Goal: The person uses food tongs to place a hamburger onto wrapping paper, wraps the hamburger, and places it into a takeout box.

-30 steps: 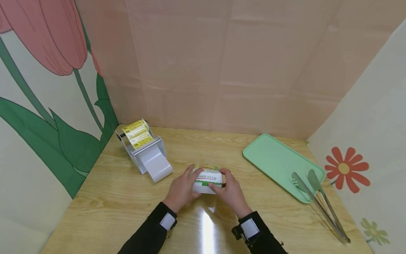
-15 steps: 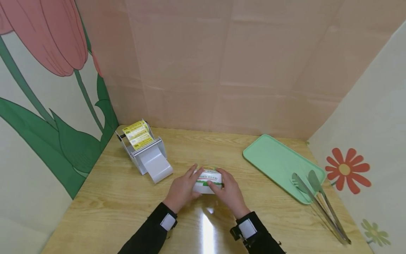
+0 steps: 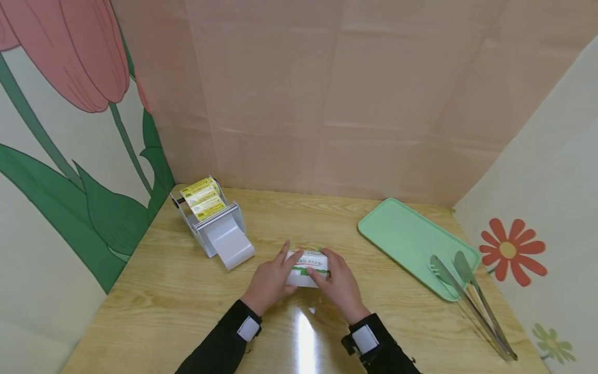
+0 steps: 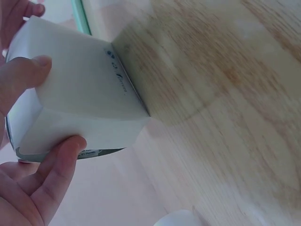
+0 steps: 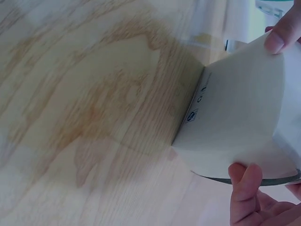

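Note:
Low over the middle of the table, a small white paper food box (image 3: 306, 276) with green and red print on its lid is held between both hands. My left hand (image 3: 267, 280) grips its left side, and my right hand (image 3: 342, 283) grips the right. In the left wrist view, the left thumb presses on the white wall of the box (image 4: 80, 75) while curled fingers (image 4: 59, 172) hold by the green lid edge. The right wrist view has the thumb on the near wall of the box (image 5: 230, 113) and curled fingers (image 5: 247, 181) at the lid edge.
Back left stands a label dispenser (image 3: 198, 236) with a yellow-printed roll and a white strip hanging out. A mint-green tray (image 3: 397, 228) lies at the right. Metal tongs (image 3: 486, 311) rest across its front corner. A pink wall covering (image 3: 317, 104) closes off the back.
The box has shifted slightly right and toward the person, and less of its lid's back edge shows. My left fingers have moved a little along its lid. Dispenser, tray and tongs have stayed put.

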{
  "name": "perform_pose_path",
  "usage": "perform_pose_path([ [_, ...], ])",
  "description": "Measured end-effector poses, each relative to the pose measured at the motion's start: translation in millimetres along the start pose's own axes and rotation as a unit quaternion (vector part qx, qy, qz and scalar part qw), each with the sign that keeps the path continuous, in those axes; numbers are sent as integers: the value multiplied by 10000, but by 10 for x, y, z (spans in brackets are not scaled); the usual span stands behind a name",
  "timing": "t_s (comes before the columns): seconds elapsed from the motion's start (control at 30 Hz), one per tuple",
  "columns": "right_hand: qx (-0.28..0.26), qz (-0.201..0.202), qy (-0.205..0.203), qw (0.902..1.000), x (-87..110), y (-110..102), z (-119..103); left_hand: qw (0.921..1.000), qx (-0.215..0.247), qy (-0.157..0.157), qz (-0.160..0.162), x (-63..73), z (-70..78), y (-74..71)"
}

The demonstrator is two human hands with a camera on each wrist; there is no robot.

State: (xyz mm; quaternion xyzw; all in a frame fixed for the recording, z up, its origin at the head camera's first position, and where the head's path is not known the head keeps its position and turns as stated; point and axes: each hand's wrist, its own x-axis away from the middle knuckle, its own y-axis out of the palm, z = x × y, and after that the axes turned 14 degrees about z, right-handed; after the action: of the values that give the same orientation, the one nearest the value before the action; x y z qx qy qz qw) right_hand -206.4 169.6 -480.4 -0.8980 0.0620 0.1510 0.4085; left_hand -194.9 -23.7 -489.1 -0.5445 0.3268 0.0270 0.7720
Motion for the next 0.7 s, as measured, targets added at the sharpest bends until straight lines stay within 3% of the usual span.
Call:
perform_pose_path([
  [0.2, -23, 73, -87, 9999, 7, 4, 25, 9999, 48, 57, 128, -9, 16, -29],
  [0.43, 72, 33, -41, 10000, 22, 22, 28, 9999, 1, 99, 66, -1, 20, -29],
  [0.7, 37, 8, -71, 10000, 9, 7, 32, 9997, 228, -32, 43, 26, 7, -37],
])
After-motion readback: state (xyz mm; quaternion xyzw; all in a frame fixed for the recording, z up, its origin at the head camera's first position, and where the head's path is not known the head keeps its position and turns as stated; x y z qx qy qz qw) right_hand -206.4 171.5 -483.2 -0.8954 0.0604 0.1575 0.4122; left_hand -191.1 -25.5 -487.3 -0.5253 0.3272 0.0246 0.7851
